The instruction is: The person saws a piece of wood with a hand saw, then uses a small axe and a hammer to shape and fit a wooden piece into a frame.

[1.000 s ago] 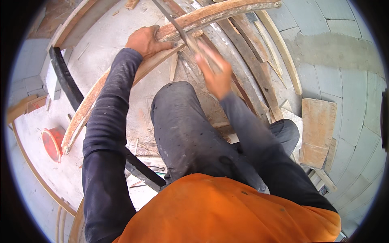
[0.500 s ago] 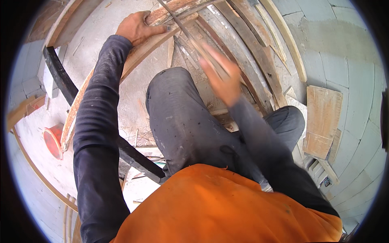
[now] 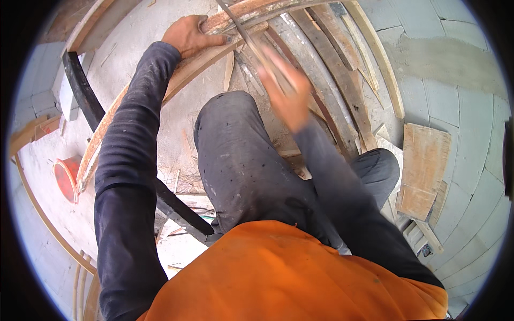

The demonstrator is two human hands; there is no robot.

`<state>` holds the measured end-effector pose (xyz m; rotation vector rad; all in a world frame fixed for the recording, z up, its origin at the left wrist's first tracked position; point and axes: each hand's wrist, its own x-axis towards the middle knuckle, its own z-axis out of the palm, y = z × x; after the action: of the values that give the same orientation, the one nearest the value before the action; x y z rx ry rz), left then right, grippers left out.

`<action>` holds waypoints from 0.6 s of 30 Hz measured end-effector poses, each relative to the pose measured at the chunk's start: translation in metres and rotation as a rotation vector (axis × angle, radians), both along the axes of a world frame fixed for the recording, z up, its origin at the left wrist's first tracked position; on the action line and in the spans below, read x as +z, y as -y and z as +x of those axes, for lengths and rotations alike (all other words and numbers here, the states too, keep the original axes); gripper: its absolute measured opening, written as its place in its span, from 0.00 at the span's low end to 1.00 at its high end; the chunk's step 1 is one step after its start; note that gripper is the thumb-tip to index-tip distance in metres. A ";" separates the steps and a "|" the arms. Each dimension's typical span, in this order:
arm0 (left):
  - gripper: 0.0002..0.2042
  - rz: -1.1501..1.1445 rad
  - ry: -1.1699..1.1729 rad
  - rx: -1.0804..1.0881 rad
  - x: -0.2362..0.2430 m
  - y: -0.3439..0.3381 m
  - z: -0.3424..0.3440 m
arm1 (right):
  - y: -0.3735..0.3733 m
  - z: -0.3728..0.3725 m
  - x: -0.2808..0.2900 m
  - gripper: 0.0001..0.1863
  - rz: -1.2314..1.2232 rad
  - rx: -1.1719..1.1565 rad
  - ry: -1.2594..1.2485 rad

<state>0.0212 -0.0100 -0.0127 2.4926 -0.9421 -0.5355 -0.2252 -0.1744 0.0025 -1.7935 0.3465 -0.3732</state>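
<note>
My left hand (image 3: 188,37) wraps over a rough wooden beam (image 3: 195,67), thumb along its near side. The beam runs from upper right down to the left, passing beneath my left forearm. In my right hand (image 3: 289,95), blurred by motion, is the light wooden handle of what looks like a handsaw. Its narrow blade (image 3: 239,25), seen nearly edge-on, slants up and left across the beam, just right of my left thumb. How deep the blade sits in the wood cannot be made out.
Several long boards (image 3: 334,69) lie at the upper right, beside a grey block wall (image 3: 471,112). Flat wooden panels (image 3: 425,163) stand against that wall. A black bar (image 3: 80,88) passes under the beam. An orange-red bucket (image 3: 67,179) is at the left; wood scraps litter the floor.
My right hand has shifted slightly up and left with the saw, blurred in both frames. My left hand keeps its hold on the beam. The whole view has shifted a little.
</note>
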 end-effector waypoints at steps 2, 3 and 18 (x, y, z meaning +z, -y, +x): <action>0.38 -0.027 0.011 0.002 0.002 0.012 -0.003 | 0.007 0.045 0.009 0.24 -0.029 0.002 -0.012; 0.37 -0.011 -0.008 -0.004 0.001 0.007 0.001 | 0.005 0.043 0.008 0.25 -0.022 0.019 -0.008; 0.40 -0.002 -0.023 0.013 0.000 0.014 -0.004 | 0.009 0.047 0.009 0.25 0.010 0.015 -0.007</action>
<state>0.0175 -0.0236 -0.0126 2.4845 -0.9164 -0.5573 -0.1782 -0.1834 0.0119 -1.7870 0.3389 -0.3537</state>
